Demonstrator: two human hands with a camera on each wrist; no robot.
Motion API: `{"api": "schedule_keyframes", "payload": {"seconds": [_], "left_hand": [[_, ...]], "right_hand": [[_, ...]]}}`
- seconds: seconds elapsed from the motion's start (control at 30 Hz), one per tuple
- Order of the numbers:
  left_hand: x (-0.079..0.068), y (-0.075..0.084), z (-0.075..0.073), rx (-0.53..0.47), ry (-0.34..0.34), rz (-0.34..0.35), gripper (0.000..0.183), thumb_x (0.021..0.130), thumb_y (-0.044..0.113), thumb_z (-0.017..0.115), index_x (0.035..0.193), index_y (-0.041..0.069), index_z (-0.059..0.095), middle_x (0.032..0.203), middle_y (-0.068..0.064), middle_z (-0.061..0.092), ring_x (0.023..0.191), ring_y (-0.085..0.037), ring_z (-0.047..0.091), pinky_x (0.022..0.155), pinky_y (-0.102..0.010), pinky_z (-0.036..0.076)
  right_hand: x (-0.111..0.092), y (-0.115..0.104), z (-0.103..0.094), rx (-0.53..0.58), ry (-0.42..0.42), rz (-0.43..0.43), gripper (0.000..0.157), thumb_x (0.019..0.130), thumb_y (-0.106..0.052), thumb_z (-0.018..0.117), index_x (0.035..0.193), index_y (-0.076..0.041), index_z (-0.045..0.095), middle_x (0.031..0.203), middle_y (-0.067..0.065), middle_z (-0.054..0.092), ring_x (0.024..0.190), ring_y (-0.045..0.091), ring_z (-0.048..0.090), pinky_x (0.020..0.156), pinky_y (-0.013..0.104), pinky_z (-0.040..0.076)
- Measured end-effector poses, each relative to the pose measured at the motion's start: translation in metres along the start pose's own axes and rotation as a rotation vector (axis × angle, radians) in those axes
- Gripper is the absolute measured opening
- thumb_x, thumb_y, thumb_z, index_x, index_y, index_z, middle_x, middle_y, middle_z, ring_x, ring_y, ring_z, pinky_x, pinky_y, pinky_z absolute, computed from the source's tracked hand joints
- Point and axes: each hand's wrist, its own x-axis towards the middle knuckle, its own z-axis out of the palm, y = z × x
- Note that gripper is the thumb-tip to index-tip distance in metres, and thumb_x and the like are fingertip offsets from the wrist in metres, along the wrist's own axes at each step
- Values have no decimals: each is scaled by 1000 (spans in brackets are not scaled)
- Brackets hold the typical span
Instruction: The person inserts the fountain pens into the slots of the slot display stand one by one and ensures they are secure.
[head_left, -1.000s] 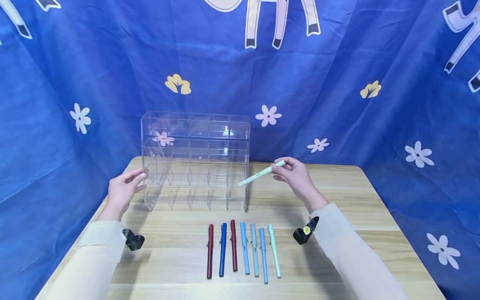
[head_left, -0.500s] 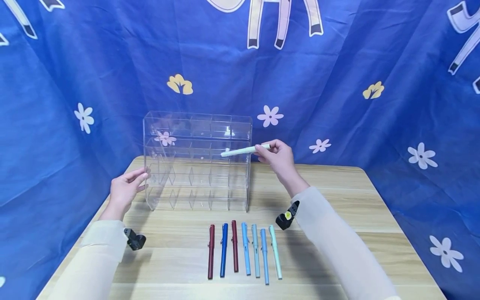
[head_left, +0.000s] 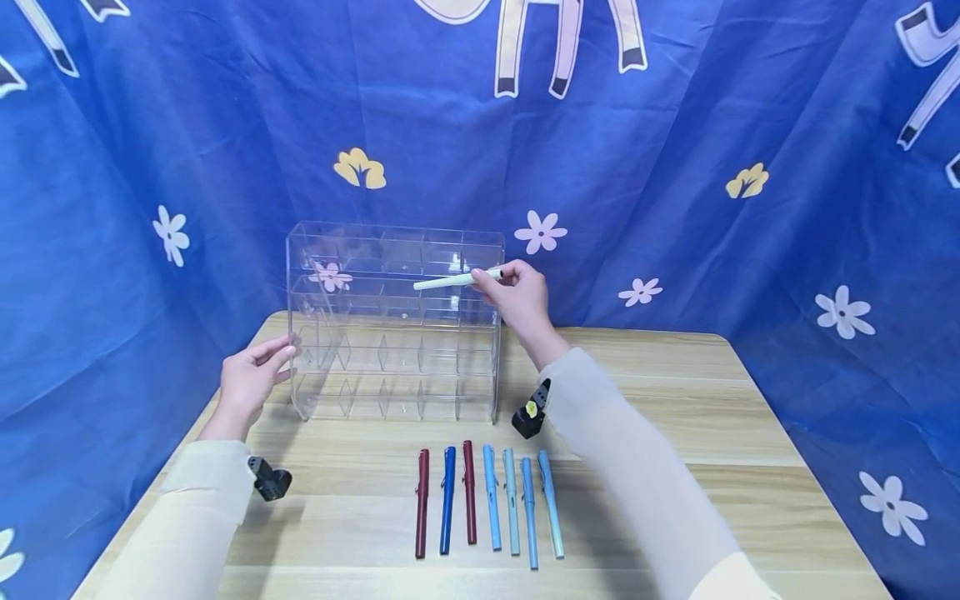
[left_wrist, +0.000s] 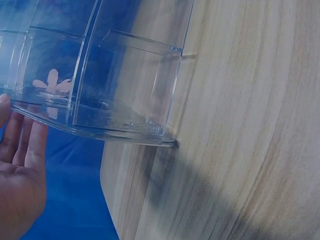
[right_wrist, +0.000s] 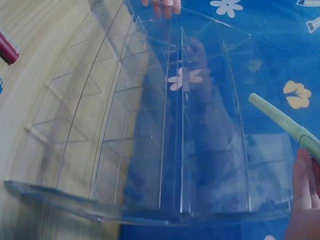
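Observation:
A clear plastic display rack with several divided tiers stands on the table. My left hand holds its left side edge, the thumb on one face and the fingers on the other. My right hand pinches a pale green pen near one end. The pen lies nearly level, pointing left, in front of the rack's upper tiers. In the right wrist view the pen appears apart from the rack; whether it touches a tier cannot be told from the head view.
Several capped pens lie in a row on the wooden table before the rack: dark red, dark blue, another dark red, then lighter blue and green-blue ones. A blue patterned curtain hangs behind.
My right hand has moved left and up with the pale green pen, from beside the rack's right side to before its upper tiers. The pen has turned nearly level. My left hand stays put.

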Motion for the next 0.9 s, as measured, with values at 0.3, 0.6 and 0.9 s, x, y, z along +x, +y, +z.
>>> {"api": "schedule_keyframes", "payload": {"seconds": [0.3, 0.6, 0.9], "left_hand": [[-25, 54, 18, -17, 2, -46, 43, 90, 18, 69, 127, -1, 59, 106, 10, 69, 88, 1, 65, 70, -19, 58], [-35, 76, 25, -3, 3, -38, 43, 91, 14, 66, 128, -7, 55, 108, 8, 68, 88, 2, 64, 71, -19, 57], [-7, 20, 5, -41, -8, -37, 39, 88, 19, 71, 124, 6, 64, 116, -1, 66, 96, -7, 65, 72, -23, 59]], "right_hand": [[3, 7, 28, -142, -10, -16, 27, 81, -18, 78, 84, -3, 56, 84, 11, 70, 75, 22, 70, 63, 25, 60], [6, 10, 43, -392, 17, -57, 31, 80, -31, 79, 86, -7, 60, 80, 2, 68, 66, 12, 62, 59, 23, 50], [9, 13, 57, -484, 2, -39, 30, 80, -33, 79, 81, -11, 59, 78, -2, 64, 66, 13, 55, 53, 22, 44]]}}
